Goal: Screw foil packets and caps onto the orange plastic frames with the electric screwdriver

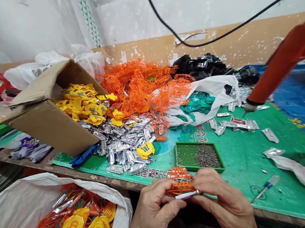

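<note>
My left grip (153, 213) and right grip (224, 203) are pressed together, pinching an orange plastic lattice (179, 183) between them at the tabletop's (249, 160) near edge. Open room runs rightward; a green pegged tray (198, 168) sits just ahead.

Wooden bench (63, 173), green mat (252, 160), cardboard box (46, 123), orange plastic lattices (139, 85), silver pieces (123, 149)

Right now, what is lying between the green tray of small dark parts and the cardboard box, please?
In the head view, a heap of silver metallic pieces lies between the green tray and the cardboard box, with one yellow piece on it.
</note>
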Demonstrator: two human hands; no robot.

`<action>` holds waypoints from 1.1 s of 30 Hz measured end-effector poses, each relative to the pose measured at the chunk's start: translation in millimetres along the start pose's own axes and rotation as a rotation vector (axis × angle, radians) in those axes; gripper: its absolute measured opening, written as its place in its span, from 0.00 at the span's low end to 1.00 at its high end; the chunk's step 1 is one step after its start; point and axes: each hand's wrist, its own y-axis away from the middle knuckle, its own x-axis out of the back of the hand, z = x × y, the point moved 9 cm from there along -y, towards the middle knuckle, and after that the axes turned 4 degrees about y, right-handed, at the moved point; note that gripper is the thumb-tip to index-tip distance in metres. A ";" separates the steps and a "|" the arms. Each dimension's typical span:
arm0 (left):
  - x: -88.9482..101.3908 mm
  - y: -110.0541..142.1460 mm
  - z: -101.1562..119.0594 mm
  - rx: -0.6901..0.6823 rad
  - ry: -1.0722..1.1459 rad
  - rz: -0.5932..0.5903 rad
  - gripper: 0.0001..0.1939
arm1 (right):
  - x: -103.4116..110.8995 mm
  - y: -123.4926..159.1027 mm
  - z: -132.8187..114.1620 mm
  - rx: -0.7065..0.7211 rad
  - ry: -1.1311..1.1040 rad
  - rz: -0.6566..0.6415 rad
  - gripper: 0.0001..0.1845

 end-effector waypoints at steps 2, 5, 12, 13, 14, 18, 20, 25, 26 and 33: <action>-0.5 1.0 5.1 -0.052 -0.012 -0.011 0.11 | -1.0 1.1 0.1 -0.006 -0.044 0.003 0.06; -0.1 4.2 14.6 -0.172 -0.019 -0.016 0.09 | -1.1 3.6 -7.7 0.041 -0.013 0.009 0.07; -3.8 10.5 23.0 -0.300 -0.041 -0.047 0.14 | 8.6 7.2 -33.5 0.183 0.123 0.067 0.11; -4.5 10.6 23.4 -0.298 -0.028 -0.053 0.15 | 9.7 6.7 -36.2 0.192 0.125 0.069 0.10; -4.6 10.7 23.7 -0.294 -0.009 -0.055 0.15 | 10.4 6.1 -38.8 0.200 0.130 0.067 0.10; -1.6 11.2 19.6 -0.240 0.066 -0.031 0.16 | 13.6 4.3 -46.4 0.226 0.160 0.079 0.09; -0.8 12.1 18.9 -0.253 0.059 -0.026 0.15 | 14.6 4.1 -46.2 0.218 0.174 0.087 0.08; -5.2 23.8 46.2 -0.653 -0.165 -0.023 0.11 | 13.7 7.5 -42.3 0.230 0.169 0.089 0.09; -6.9 26.4 51.1 -0.722 -0.218 -0.021 0.09 | 13.8 8.8 -41.9 0.240 0.156 0.097 0.10; -11.8 28.5 56.4 -0.802 -0.432 -0.016 0.07 | 4.4 10.5 -32.8 0.197 0.206 0.027 0.07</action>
